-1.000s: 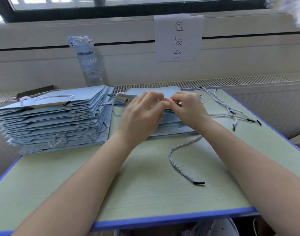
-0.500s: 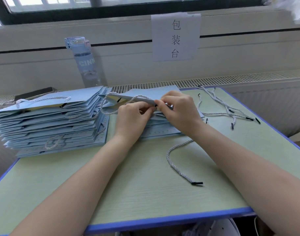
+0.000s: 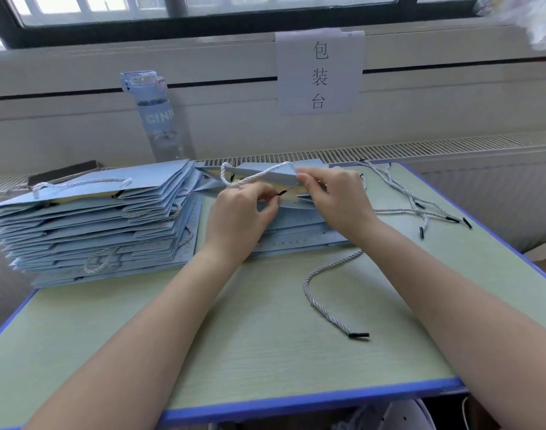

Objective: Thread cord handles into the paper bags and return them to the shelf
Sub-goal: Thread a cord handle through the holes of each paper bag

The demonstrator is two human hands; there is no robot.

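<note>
I've got open tabletop (image 3: 234, 352) along the front edge, w/ one loose cord (image 3: 321, 293) trailing across it mid-right. Tall bag stack (image 3: 95, 225) blocks left rear, bottle (image 3: 160, 119) standing behind it; cord tangle (image 3: 420, 206) clutters right rear corner

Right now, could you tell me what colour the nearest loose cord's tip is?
The cord tip is black; the head view shows it best.

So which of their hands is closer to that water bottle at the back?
Left. The left hand, pinching the cord, is in front of the water bottle, slightly right; the right hand, holding the paper bag, is farther right.
</note>
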